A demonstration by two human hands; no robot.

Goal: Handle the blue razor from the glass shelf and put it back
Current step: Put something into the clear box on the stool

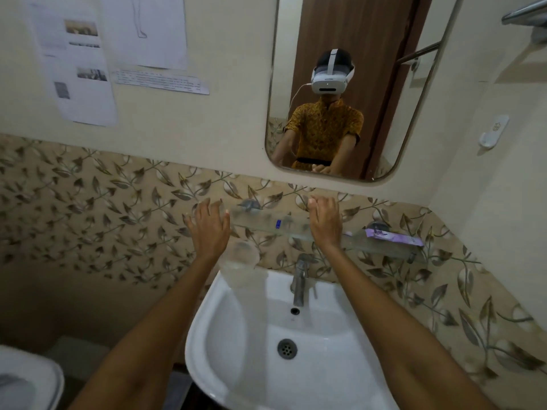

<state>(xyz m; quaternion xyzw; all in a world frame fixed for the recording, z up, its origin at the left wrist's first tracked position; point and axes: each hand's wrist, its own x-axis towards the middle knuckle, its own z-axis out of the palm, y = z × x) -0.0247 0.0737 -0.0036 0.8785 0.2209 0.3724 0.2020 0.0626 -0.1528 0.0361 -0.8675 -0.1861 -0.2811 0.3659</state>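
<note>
A small blue razor (278, 224) lies on the glass shelf (260, 224) fixed to the leaf-patterned wall above the sink. My left hand (208, 227) hovers at the shelf's left end, fingers spread, holding nothing. My right hand (325, 221) is over the shelf to the right of the razor, palm down, fingers extended toward the wall; nothing shows in it. The razor sits apart from both hands, nearer the right one.
A purple tube (393, 237) lies on the shelf's right part. A clear glass (241, 263) stands on the white sink (236, 335) rim under the left hand. A metal tap (299, 281) rises behind the basin. A mirror (349, 84) hangs above; a toilet (26, 377) sits lower left.
</note>
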